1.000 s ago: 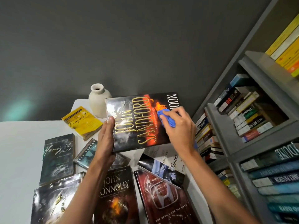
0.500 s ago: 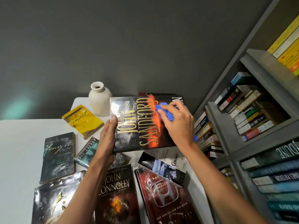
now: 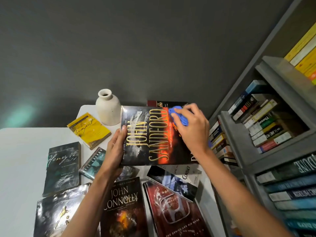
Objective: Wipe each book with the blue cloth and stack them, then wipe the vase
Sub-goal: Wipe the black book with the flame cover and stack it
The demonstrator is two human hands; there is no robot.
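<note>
The left hand [image 3: 113, 151] grips the book [image 3: 153, 135] by its left edge. The right hand [image 3: 193, 129] presses the bunched cloth [image 3: 179, 116] onto the cover.

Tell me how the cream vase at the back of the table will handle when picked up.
The vase looks like matte ceramic, so it is probably rigid, fragile if knocked, and not very slippery. Its wide base and narrow neck suggest it stands steady on the table rather than tipping easily. Laid on its round side, it would likely roll.
</note>
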